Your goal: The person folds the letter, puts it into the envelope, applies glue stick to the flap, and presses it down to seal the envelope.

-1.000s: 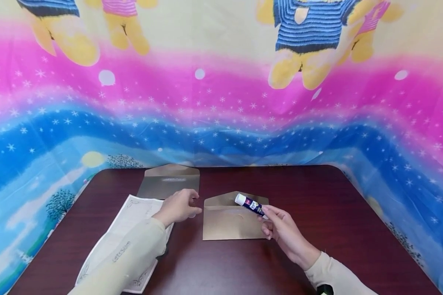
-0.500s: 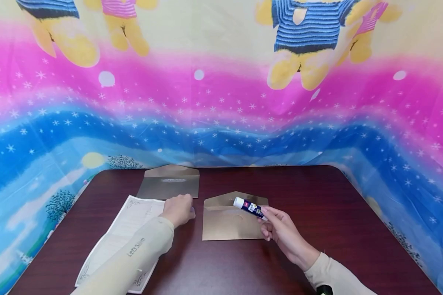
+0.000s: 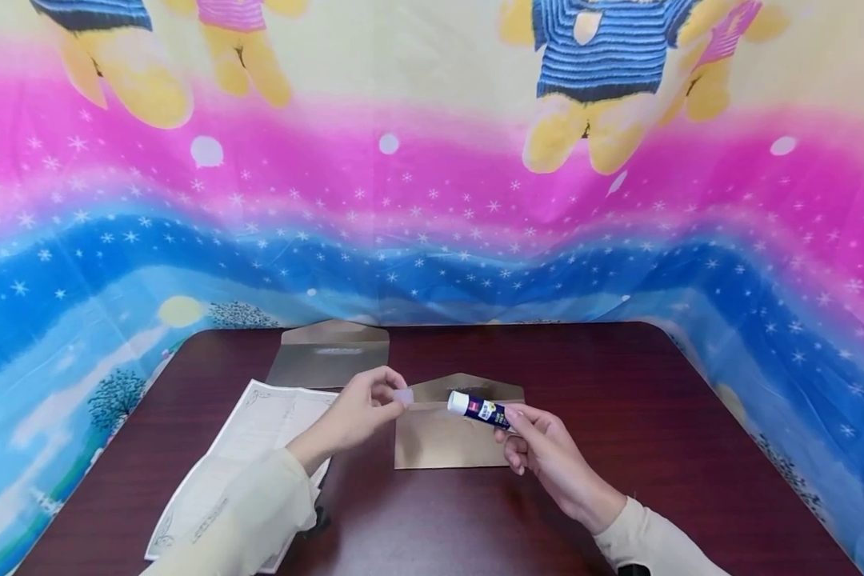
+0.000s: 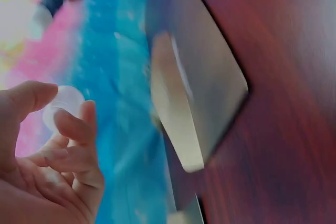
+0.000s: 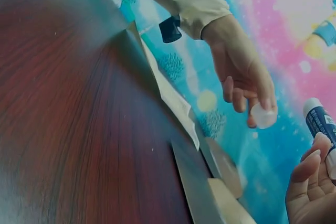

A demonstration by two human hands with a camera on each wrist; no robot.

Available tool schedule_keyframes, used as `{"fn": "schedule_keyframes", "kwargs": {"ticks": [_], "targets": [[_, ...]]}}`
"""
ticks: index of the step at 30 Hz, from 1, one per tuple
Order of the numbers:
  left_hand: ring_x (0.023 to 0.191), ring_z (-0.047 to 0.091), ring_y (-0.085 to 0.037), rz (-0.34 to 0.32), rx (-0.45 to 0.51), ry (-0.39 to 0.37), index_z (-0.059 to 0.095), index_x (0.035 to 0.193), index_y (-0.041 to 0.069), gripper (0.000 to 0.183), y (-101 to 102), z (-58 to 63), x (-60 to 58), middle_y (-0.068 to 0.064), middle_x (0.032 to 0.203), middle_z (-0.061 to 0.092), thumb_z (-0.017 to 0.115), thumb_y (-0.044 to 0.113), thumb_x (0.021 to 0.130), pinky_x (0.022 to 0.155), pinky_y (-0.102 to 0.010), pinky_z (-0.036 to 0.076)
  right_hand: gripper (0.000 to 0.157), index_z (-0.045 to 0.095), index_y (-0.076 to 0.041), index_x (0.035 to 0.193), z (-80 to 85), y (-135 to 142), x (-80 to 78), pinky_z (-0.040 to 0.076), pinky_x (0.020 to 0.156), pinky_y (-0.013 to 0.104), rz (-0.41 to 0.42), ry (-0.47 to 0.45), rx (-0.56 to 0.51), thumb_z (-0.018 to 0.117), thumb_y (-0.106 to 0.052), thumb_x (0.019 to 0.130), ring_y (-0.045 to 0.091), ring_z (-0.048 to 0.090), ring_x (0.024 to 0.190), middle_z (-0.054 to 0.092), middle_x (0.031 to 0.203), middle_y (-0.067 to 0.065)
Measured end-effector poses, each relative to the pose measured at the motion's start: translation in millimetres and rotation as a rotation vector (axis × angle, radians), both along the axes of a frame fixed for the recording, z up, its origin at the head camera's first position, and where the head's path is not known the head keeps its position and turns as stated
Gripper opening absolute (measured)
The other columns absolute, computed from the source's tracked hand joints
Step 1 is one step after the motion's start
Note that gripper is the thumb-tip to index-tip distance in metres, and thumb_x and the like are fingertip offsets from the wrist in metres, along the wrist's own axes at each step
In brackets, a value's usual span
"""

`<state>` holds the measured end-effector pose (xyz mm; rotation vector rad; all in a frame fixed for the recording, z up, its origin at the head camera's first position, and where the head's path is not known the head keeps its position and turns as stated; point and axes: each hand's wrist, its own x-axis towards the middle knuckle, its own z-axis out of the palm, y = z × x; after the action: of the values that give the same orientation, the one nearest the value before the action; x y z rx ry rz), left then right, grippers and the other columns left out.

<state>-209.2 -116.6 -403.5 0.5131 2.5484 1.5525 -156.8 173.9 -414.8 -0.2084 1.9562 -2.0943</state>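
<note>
Between thumb and fingers, my left hand (image 3: 360, 408) pinches a small translucent cap (image 3: 403, 397), which also shows as a round clear piece in the left wrist view (image 4: 63, 100). My right hand (image 3: 558, 468) holds a dark blue glue stick (image 3: 484, 410) by its lower end, its white end tilted up and left toward the cap. A gap separates cap and stick. Below both hands a gold envelope (image 3: 439, 448) lies with its flap opened away from me. In the right wrist view the cap (image 5: 264, 116) and the glue stick (image 5: 319, 121) are apart in the air.
A second envelope (image 3: 317, 370), flap up, lies at the table's far edge. Under the left forearm is a creased sheet of paper (image 3: 223, 448) with ornate corners. The dark red table (image 3: 662, 448) meets a patterned cloth (image 3: 432, 264) behind.
My left hand has turned over and moved right, bringing the cap into sight near the glue stick. The right hand has shifted the stick slightly left and down.
</note>
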Motion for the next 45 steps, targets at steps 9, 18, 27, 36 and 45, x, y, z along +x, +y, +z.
{"fn": "schedule_keyframes", "kwargs": {"ticks": [9,18,27,36,45], "targets": [[0.056,0.05,-0.007,-0.205,0.269,-0.033,0.054,0.114,0.0,0.02,13.8,6.7,35.3,-0.018,0.091,0.069,0.063,0.009,0.099,0.05,-0.024,0.043,0.027,0.062,-0.01,0.121,4.0,-10.3,8.9,0.042,0.054,0.017,0.061,0.116,-0.017,0.047,-0.028,0.108,0.001,0.053,0.057,0.065,0.083,-0.009],[0.052,0.042,-0.004,-0.207,0.343,-0.001,0.052,0.112,-0.002,0.018,21.5,10.6,47.7,-0.014,0.079,0.06,0.06,0.01,0.101,0.047,-0.017,0.035,0.022,0.061,-0.004,0.122,3.3,-11.2,11.0,0.039,0.046,0.021,0.107,0.264,-0.001,0.05,-0.013,0.106,0.003,0.045,0.052,0.062,0.079,-0.007],[0.073,0.053,-0.001,-0.252,0.223,0.146,0.053,0.11,0.002,0.017,26.1,7.3,55.8,-0.012,0.095,0.06,0.061,0.014,0.101,0.063,-0.02,0.049,0.022,0.065,-0.002,0.121,1.1,-10.4,11.7,0.02,0.036,0.022,0.197,0.389,0.001,0.053,-0.002,0.103,0.008,0.026,0.045,0.044,0.067,-0.01],[0.072,0.059,0.0,-0.228,0.12,0.195,0.053,0.108,0.007,0.017,21.6,8.3,63.3,-0.01,0.096,0.065,0.061,0.02,0.101,0.068,-0.022,0.053,0.023,0.064,0.01,0.12,2.5,-11.7,10.6,0.026,0.035,0.02,0.224,0.504,0.092,0.058,0.002,0.099,0.001,0.031,0.047,0.053,0.067,-0.005],[0.073,0.065,-0.001,-0.243,0.058,0.209,0.051,0.109,0.009,0.017,16.2,11.5,67.3,-0.01,0.101,0.068,0.06,0.022,0.102,0.071,-0.023,0.055,0.021,0.067,0.01,0.115,3.5,-17.9,13.6,0.028,0.038,0.023,0.228,0.517,0.115,0.06,0.001,0.098,-0.004,0.034,0.054,0.063,0.081,-0.01]]}}
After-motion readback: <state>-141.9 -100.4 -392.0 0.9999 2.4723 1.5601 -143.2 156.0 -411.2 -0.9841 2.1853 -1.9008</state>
